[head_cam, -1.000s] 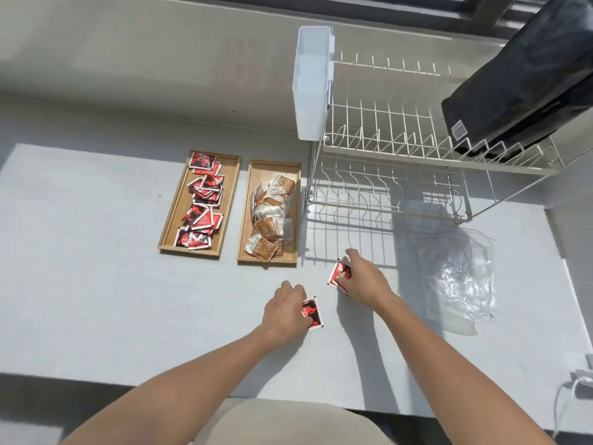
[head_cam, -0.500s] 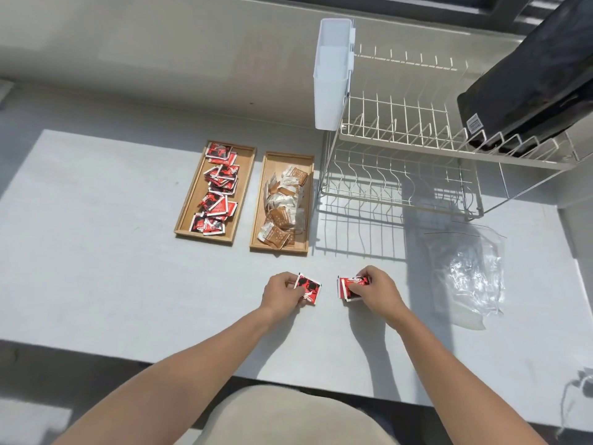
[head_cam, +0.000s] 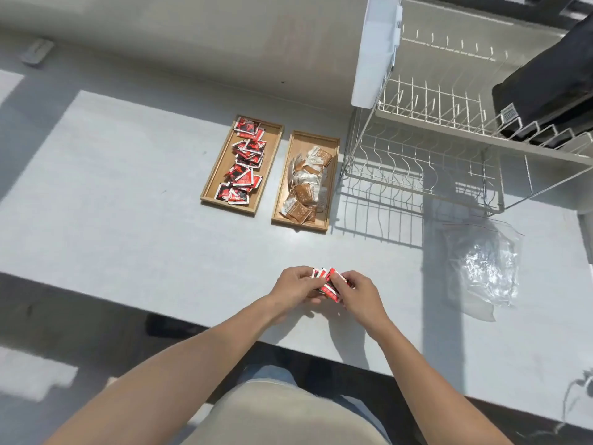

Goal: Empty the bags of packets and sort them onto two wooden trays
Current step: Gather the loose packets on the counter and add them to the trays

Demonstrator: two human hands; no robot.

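Observation:
Two wooden trays lie side by side on the grey counter. The left tray (head_cam: 273, 146) holds several red packets (head_cam: 245, 162); the right tray (head_cam: 332, 146) holds several brown and white packets (head_cam: 306, 184). In front of the trays, near the counter's front edge, my left hand (head_cam: 293, 289) and my right hand (head_cam: 361, 293) meet and together grip a small bunch of red packets (head_cam: 327, 279). A crumpled clear plastic bag (head_cam: 483, 268) lies flat to the right of my hands.
A white wire dish rack (head_cam: 426, 146) stands at the back right, with a white plastic holder (head_cam: 373, 53) on its left end and a black bag (head_cam: 552, 85) on its top shelf. A cable (head_cam: 574, 390) hangs at the counter's right front edge.
My hands, each holding red packets a short way apart, have come together and now hold the packets as one bunch. The camera has tilted, shifting the trays right in view.

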